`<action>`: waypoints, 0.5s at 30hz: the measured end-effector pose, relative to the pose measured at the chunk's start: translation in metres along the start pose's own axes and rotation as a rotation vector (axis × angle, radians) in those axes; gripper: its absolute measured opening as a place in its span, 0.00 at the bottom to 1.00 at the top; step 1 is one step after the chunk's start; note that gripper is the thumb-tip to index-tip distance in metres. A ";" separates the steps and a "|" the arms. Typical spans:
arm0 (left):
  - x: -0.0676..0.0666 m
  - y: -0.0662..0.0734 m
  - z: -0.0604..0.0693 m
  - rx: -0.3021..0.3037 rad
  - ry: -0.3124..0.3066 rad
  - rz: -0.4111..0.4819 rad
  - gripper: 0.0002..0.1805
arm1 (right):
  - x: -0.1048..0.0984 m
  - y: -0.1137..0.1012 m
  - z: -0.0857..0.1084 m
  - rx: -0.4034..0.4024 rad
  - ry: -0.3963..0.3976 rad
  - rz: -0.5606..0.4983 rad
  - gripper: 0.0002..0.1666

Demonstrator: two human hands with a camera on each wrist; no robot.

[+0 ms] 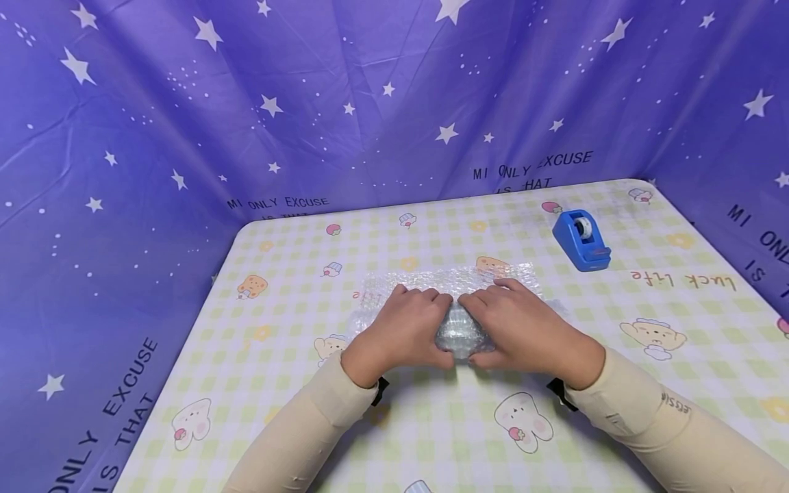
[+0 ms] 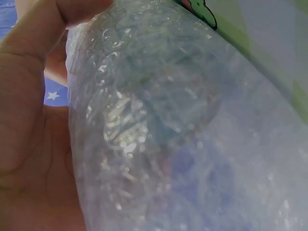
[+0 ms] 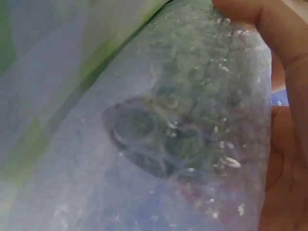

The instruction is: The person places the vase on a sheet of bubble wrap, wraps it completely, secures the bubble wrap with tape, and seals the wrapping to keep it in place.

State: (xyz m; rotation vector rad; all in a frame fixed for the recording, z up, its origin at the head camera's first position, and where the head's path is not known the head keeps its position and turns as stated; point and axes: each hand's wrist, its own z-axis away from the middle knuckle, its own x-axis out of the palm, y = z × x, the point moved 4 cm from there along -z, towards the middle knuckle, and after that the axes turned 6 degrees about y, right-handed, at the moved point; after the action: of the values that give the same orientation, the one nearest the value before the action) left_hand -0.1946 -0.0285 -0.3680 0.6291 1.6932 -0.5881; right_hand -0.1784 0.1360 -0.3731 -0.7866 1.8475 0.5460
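Note:
A roll of clear bubble wrap (image 1: 461, 330) lies near the middle of the table, wound around something roundish. Its flat loose end (image 1: 431, 277) spreads out on the far side. My left hand (image 1: 408, 327) grips the roll from the left, fingers curled over the top and thumb on the near side. The right hand (image 1: 524, 327) grips it the same way from the right. Through the bubble layers, the left wrist view shows a blurred round end (image 2: 163, 110), and the right wrist view a darker oval rim (image 3: 159, 139). What is wrapped cannot be made out.
A blue tape dispenser (image 1: 579, 241) with a roll of tape stands at the back right. The table (image 1: 296, 322) has a checked cloth with cartoon prints. Purple star-printed curtains (image 1: 345, 103) hang behind it and at both sides.

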 end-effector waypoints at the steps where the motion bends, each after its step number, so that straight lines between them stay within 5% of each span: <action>1: 0.000 0.000 0.000 0.000 -0.001 0.002 0.35 | 0.000 0.000 0.000 -0.001 0.000 -0.004 0.47; 15: 0.001 0.002 0.001 -0.011 -0.032 -0.052 0.44 | 0.001 0.003 0.001 -0.001 0.006 -0.010 0.50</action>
State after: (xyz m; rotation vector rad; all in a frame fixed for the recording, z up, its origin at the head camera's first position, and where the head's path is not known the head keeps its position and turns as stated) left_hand -0.1926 -0.0277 -0.3692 0.5665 1.6858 -0.6221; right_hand -0.1804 0.1390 -0.3744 -0.7988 1.8484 0.5386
